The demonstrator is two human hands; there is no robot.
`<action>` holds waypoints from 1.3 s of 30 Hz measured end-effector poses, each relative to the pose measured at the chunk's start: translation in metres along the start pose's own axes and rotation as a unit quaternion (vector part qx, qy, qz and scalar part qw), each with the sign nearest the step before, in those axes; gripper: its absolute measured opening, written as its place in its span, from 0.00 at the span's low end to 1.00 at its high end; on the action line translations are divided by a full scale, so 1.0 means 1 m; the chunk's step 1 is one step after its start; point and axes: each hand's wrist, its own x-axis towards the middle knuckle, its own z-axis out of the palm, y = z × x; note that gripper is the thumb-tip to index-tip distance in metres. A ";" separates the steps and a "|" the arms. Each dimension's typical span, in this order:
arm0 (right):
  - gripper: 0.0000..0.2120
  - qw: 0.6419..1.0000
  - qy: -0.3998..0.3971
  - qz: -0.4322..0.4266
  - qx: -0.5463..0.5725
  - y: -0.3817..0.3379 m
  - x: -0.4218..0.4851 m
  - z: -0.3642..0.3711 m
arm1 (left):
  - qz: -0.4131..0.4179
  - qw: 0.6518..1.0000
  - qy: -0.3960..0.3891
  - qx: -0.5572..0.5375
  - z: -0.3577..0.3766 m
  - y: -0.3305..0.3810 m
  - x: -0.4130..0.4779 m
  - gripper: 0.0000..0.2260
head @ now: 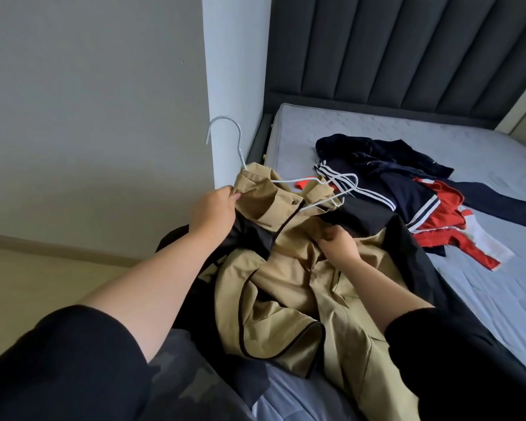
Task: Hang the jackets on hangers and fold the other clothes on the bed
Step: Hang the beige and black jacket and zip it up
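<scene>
Single head-worn view, wide-angle (edges visibly bowed), looks forward and down over both forearms onto the bed (438, 153); headboard (407, 50) at far end, clothes close below the lens.

To me the jacket (286, 284) looks like matt tan woven cloth, with a shiny metal snap (294, 202). The hanger (241, 147) is smooth white-coated wire. The mattress (377, 126) is quilted cloth, and the headboard (407, 50) is matt padded fabric.
</scene>
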 end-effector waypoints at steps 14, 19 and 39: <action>0.39 0.962 0.053 0.116 0.241 -0.072 0.028 0.034 | -0.038 0.989 0.018 -0.143 0.008 -0.004 0.007 0.18; 0.13 0.969 0.084 0.116 0.201 -0.047 0.027 0.006 | -0.039 0.989 0.005 -0.141 0.008 -0.009 0.008 0.17; 0.17 0.916 0.198 0.233 0.258 -0.007 0.018 -0.110 | 0.134 0.991 0.000 -0.031 -0.012 -0.004 -0.011 0.10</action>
